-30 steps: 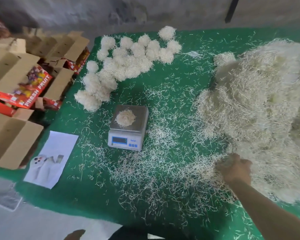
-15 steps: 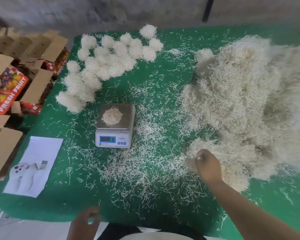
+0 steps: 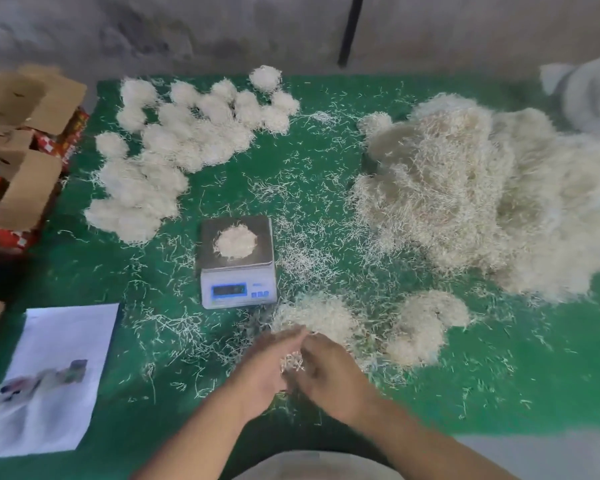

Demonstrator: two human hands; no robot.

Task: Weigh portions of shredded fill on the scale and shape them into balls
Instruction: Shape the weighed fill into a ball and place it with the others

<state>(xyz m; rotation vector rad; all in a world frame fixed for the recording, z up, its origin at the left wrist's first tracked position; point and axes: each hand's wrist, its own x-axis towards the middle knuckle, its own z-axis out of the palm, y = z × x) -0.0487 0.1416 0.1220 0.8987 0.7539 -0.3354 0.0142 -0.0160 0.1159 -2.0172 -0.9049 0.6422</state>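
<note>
A small white scale (image 3: pixel 238 271) stands mid-table with a flat tuft of shredded fill (image 3: pixel 235 242) on its steel pan. The big heap of pale shreds (image 3: pixel 482 195) fills the right side. A smaller clump (image 3: pixel 312 317) lies just in front of the scale, another (image 3: pixel 426 323) to its right. My left hand (image 3: pixel 267 365) and my right hand (image 3: pixel 329 375) meet in front of that clump. A little bunch of shreds (image 3: pixel 291 362) sits between them; the left fingers lie fairly straight beside it and the right fingers curl round it. Several finished balls (image 3: pixel 187 133) lie at the back left.
Loose strands litter the green mat (image 3: pixel 534 375). A printed white sheet (image 3: pixel 56 375) lies at the front left. Open cardboard boxes (image 3: pixel 25 150) crowd the left edge. A white bag (image 3: pixel 589 91) sits at the back right, a grey wall behind.
My right hand dragged clumps from the big heap toward the front middle. My left hand came up from the bottom edge and joined it. The view swung right.
</note>
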